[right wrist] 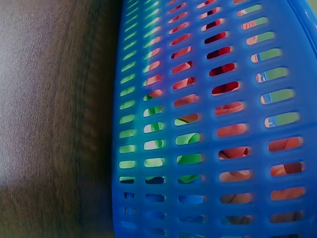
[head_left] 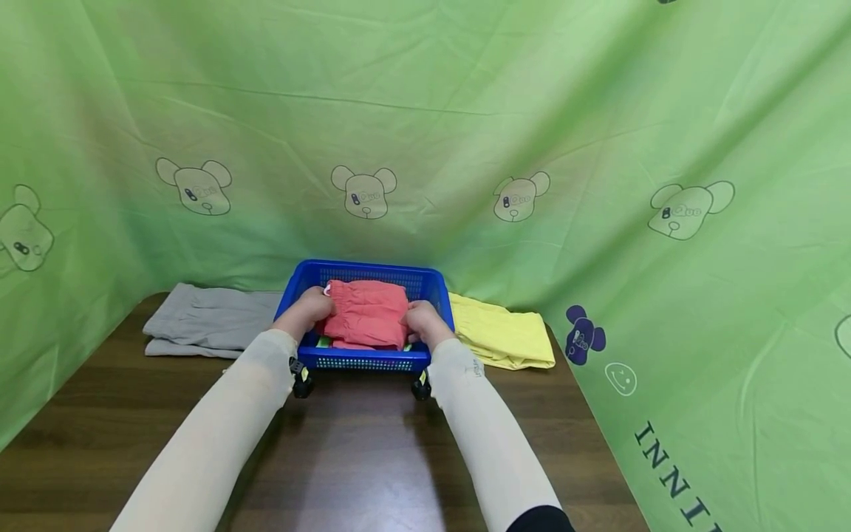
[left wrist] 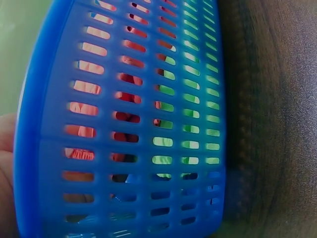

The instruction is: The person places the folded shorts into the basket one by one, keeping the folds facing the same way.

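Observation:
A folded red garment (head_left: 367,314) lies in the blue basket (head_left: 372,355), held at its two sides. My left hand (head_left: 311,307) pinches its left edge beside a white drawstring. At the right edge my right hand (head_left: 425,321) grips the cloth with curled fingers. Both hands are inside the basket's rim. Green and more red cloth shows beneath the garment. The left wrist view has the basket's slotted wall (left wrist: 106,119) in front of the cloth, with part of the hand at the left edge. In the right wrist view the slotted wall (right wrist: 208,144) covers most of the hand.
A folded grey garment (head_left: 216,318) lies left of the basket on the brown wooden table (head_left: 362,443). To the right is a folded yellow garment (head_left: 505,336). A green curtain (head_left: 425,133) with printed bear heads hangs behind and along both sides.

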### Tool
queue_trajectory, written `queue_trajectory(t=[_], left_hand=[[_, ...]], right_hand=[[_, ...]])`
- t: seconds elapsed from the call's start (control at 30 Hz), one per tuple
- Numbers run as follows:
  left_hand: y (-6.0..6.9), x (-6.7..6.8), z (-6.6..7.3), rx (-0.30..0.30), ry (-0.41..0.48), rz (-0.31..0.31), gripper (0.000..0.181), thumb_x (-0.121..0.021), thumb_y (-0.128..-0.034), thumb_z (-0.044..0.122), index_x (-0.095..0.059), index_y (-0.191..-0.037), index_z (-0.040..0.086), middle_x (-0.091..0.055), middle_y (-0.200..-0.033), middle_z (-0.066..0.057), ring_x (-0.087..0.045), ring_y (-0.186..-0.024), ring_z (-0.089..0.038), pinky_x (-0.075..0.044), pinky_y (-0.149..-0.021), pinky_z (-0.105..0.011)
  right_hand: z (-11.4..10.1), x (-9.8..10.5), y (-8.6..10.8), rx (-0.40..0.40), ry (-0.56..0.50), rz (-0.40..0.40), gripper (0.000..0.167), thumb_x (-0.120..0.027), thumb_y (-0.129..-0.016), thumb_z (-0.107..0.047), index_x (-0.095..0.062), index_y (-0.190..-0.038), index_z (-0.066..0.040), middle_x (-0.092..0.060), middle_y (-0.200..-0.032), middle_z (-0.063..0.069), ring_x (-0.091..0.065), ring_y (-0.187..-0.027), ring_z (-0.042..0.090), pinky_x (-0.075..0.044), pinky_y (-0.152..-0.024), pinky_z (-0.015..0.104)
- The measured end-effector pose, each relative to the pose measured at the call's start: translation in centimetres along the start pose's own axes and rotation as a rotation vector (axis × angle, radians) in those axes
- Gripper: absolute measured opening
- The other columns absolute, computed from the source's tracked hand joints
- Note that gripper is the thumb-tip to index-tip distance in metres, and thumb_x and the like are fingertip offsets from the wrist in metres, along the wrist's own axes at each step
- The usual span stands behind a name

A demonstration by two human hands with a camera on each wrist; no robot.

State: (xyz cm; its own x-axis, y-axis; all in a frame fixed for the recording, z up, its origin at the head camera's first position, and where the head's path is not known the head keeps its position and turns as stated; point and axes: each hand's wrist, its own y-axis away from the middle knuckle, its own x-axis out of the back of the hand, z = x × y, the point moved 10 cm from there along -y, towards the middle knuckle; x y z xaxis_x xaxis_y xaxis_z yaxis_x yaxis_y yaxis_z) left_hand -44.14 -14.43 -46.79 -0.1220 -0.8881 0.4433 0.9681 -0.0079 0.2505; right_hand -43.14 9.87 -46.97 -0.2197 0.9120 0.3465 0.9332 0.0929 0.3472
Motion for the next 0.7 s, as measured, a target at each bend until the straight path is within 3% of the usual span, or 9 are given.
queue_trajectory(t=[0.13,0.47,0.7], left_hand=[[0.1,0.2,0.1,0.019,-0.068,0.031,0.047,-0.048,-0.0847,-0.005,-0.050,-0.132,-0.010,-0.051,-0.109,-0.017,-0.048,-0.081,-0.026,-0.042,-0.059,-0.028],[1.4,0.9,0.7,0.031,-0.262,0.119,0.031,-0.051,-0.0902,0.004,-0.061,-0.117,-0.007,-0.057,-0.104,-0.017,-0.055,-0.084,-0.029,-0.045,-0.063,-0.029],[1.4,1.0,0.4,0.049,-0.329,0.113,0.035,-0.048,-0.0938,0.007,-0.059,-0.122,-0.010,-0.058,-0.108,-0.020,-0.055,-0.087,-0.031,-0.046,-0.065,-0.030]], right_hand=[[0.0,0.1,-0.3,0.000,0.061,0.017,0.016,-0.055,-0.091,0.008,-0.050,-0.083,-0.005,-0.054,-0.082,0.011,-0.053,-0.058,0.018,-0.050,-0.051,0.028],[-0.2,0.3,-0.3,0.014,0.226,0.087,0.024,-0.058,-0.089,0.009,-0.049,-0.077,-0.010,-0.053,-0.069,0.005,-0.052,-0.050,0.016,-0.046,-0.047,0.026],[-0.4,0.4,-0.2,0.011,0.311,0.103,0.031,-0.061,-0.086,0.009,-0.048,-0.067,-0.012,-0.052,-0.062,0.005,-0.055,-0.046,0.019,-0.049,-0.045,0.027]])
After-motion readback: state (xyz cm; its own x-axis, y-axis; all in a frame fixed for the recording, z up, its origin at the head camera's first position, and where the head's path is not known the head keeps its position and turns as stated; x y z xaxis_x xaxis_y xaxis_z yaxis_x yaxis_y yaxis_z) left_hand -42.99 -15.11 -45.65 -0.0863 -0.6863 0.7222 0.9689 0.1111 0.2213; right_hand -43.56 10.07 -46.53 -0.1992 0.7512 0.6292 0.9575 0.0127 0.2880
